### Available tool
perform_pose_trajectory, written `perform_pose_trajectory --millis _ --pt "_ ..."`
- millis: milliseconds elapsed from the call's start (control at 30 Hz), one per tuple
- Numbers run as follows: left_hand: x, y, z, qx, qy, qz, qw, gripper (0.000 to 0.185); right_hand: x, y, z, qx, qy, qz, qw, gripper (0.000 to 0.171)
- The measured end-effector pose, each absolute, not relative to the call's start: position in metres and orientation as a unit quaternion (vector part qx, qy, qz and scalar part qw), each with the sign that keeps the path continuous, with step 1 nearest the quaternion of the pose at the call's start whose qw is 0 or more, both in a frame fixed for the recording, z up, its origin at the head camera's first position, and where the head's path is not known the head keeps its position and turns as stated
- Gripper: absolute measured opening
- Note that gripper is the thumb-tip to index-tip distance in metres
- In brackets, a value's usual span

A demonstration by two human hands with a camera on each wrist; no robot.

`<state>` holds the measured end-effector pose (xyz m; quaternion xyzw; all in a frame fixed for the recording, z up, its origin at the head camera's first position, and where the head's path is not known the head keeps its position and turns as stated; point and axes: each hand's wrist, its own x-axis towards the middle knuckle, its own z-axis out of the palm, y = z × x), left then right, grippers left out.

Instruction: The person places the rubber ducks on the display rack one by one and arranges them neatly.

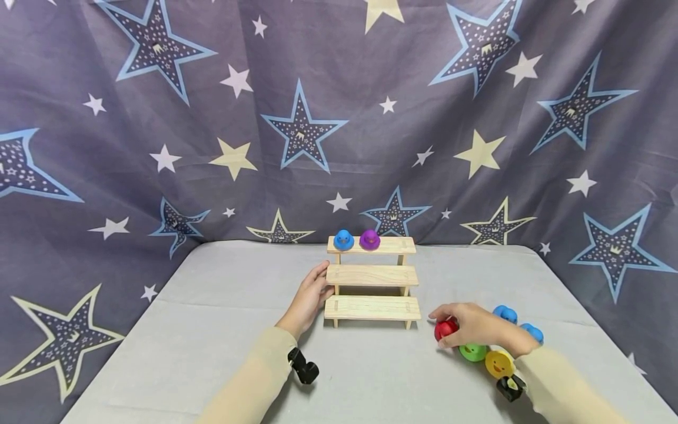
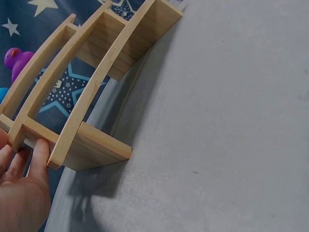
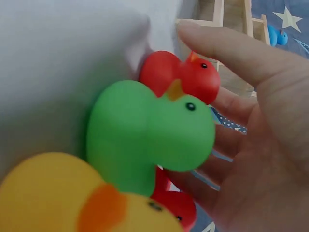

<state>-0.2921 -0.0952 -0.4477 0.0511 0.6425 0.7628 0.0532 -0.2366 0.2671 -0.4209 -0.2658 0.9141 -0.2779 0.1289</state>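
A three-tier wooden shelf (image 1: 372, 275) stands mid-table, with a blue rubber duck (image 1: 344, 240) and a purple rubber duck (image 1: 369, 239) on its top tier. My left hand (image 1: 309, 297) is at the shelf's left side, its fingertips touching the side frame in the left wrist view. To the right of the shelf, my right hand (image 1: 468, 324) has thumb and fingers curved round a red rubber duck (image 3: 200, 79), low at the tabletop. A green rubber duck (image 3: 123, 140) and a yellow rubber duck (image 3: 53, 188) sit close under that hand. Its palm partly hides the group in the head view.
Two blue ducks (image 1: 532, 333) (image 1: 505, 313) stand beyond my right wrist. Another red duck (image 3: 176, 208) shows behind the green one in the right wrist view. A star-patterned curtain (image 1: 296, 194) rises behind the grey-covered table (image 1: 222, 306).
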Motion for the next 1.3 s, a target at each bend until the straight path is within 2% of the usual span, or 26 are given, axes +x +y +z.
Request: perform_pose_trajectory --millis 533,833,1300 --pt "-0.293 -0.096 -0.449 0.060 0.639 0.765 0.054 0.061 -0.233 0.265 -0.428 -0.258 0.929 -0.245 0.101 0.039" --pt "-0.293 -0.096 -0.449 0.056 0.640 0.765 0.053 0.059 -0.233 0.264 -0.425 -0.256 0.931 -0.242 0.099 0.040" --pt "-0.293 -0.096 -0.449 0.060 0.636 0.767 0.058 0.060 -0.234 0.264 -0.404 -0.278 0.927 -0.245 0.056 0.043"
